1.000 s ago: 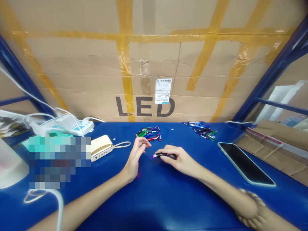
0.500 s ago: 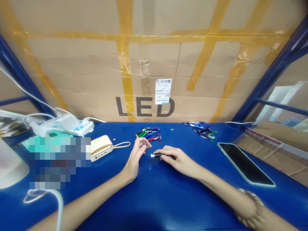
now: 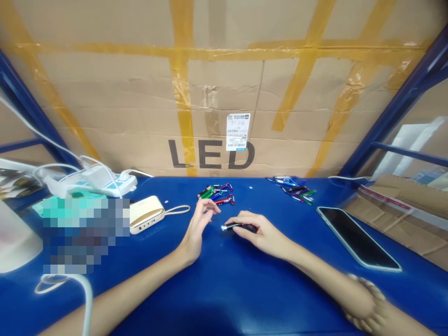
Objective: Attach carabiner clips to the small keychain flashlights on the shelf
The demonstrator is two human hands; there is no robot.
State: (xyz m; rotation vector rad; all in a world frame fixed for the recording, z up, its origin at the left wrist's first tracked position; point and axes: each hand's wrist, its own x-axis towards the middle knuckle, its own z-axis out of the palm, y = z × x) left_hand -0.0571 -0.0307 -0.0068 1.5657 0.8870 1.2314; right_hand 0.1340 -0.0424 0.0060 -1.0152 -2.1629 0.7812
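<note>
Pinching a slim metal penlight (image 3: 235, 227), the right hand (image 3: 262, 232) clamps its fingers on the barrel. The left hand (image 3: 199, 224), fingers loosely apart, curves just below coloured carabiner keychains (image 3: 215, 193).

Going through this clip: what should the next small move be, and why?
Probably the empty left hand should close on the slim black metal penlight at its silver tip, because the right hand pinches the penlight by its body while the left fingertips sit close to that tip.
</note>
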